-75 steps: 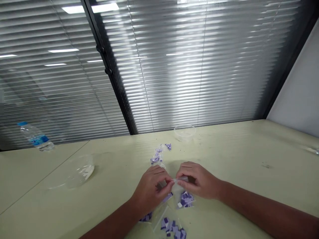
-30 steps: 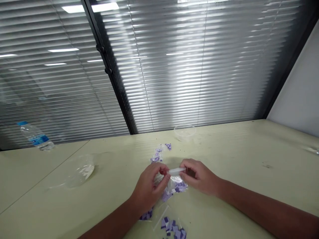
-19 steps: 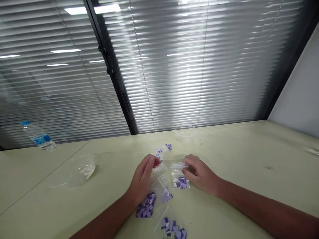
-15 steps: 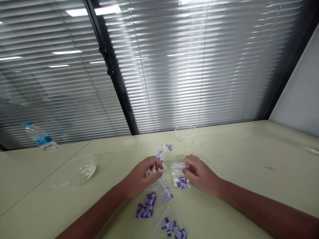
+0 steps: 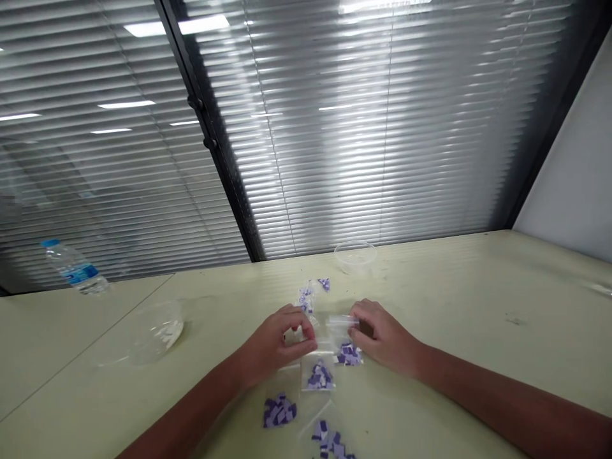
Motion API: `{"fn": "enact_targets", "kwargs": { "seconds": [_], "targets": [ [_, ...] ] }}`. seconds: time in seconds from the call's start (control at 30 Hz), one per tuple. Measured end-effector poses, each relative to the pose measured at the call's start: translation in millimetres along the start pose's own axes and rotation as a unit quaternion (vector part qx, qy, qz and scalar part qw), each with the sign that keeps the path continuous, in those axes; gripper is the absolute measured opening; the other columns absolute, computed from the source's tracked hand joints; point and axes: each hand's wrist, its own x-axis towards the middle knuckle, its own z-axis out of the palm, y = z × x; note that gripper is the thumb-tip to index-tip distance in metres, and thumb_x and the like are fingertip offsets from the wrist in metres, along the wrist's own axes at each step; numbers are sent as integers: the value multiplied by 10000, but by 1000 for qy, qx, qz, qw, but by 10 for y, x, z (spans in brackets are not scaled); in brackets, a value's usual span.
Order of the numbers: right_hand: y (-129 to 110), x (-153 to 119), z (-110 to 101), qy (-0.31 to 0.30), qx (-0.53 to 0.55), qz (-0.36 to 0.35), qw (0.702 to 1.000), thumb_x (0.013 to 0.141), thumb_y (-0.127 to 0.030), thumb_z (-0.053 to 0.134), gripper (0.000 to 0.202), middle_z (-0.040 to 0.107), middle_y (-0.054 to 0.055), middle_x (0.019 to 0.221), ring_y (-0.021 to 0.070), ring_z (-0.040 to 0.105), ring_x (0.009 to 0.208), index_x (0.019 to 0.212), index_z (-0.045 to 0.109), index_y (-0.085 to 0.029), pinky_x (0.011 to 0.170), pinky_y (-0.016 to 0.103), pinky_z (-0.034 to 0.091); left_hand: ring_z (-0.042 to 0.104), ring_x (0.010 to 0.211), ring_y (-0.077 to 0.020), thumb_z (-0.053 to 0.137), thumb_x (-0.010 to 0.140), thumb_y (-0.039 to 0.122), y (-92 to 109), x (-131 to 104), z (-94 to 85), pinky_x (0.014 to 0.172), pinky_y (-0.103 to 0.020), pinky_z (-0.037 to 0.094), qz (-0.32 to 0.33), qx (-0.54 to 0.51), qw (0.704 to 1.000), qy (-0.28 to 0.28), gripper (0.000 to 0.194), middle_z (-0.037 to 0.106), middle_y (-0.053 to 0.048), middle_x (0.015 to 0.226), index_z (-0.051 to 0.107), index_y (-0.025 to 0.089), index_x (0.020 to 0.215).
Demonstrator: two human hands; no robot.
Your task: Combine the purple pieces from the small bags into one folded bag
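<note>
My left hand (image 5: 282,338) pinches the top edge of a small clear bag (image 5: 319,375) of purple pieces, near the middle of the table. To its right, my right hand (image 5: 382,335) has thumb and forefinger closed on the upper right edge of another clear bag (image 5: 349,354) with purple pieces at its bottom. Below my left hand lies a bag of darker purple pieces (image 5: 280,410). One more bag of purple pieces (image 5: 332,441) lies at the bottom of the view. Beyond my left hand is a bag with small purple bits (image 5: 306,298), beside a tiny purple heap (image 5: 324,284).
A round clear dish (image 5: 355,255) stands at the back of the table (image 5: 454,293). On the left lies a clear container (image 5: 165,328) with whitish pieces in it. A water bottle (image 5: 79,271) with a blue cap is farther left. Blinds (image 5: 335,159) hang behind the table.
The bag at my left hand has turned from slanted to straight and lies flatter, and my left fingers have closed on its top. The darker bag has shifted slightly. My right hand has hardly moved.
</note>
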Motion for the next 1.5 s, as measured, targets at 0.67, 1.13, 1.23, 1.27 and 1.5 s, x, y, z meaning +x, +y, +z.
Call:
{"fn": "enact_targets", "kwargs": {
  "seconds": [0.67,1.13,1.23,1.27,1.5],
  "targets": [
    [-35,-6,-40,-24,65,-45,997,985,-280,607,246,586,7,762,160,524,773,767,605,-167,767,314,379,601,942,-199,683,897,429,114,-6,83,743,-276,453,-40,19,996,80,258,671,-23,1058,667,258,1091],
    [-16,15,-7,-32,37,-46,998,965,-226,609,237,554,-14,743,141,501,759,743,558,-162,790,308,353,514,892,-209,868,655,524,-103,-67,-297,672,-262,383,-211,8,959,-187,547,611,-17,1067,649,235,1066],
    [-19,13,-12,-33,36,-44,998,960,-223,613,247,543,-15,732,140,499,754,732,541,-161,801,312,355,484,849,-184,851,684,486,-118,-50,-265,658,-257,360,-195,-8,964,-178,460,593,-13,1028,634,213,984],
    [-19,11,-15,-31,37,-42,998,961,-230,614,255,538,-15,727,141,495,750,728,538,-160,803,314,355,473,817,-173,838,702,476,-127,-43,-247,646,-255,349,-188,-26,966,-175,431,587,-11,980,615,201,946],
    [22,1,-39,-42,186,51,980,1000,-421,594,316,572,21,864,149,512,777,825,607,-158,672,266,368,395,672,-111,776,808,495,-157,63,105,590,-231,292,-127,-234,962,-68,452,462,29,752,458,175,811]
  ]
}}
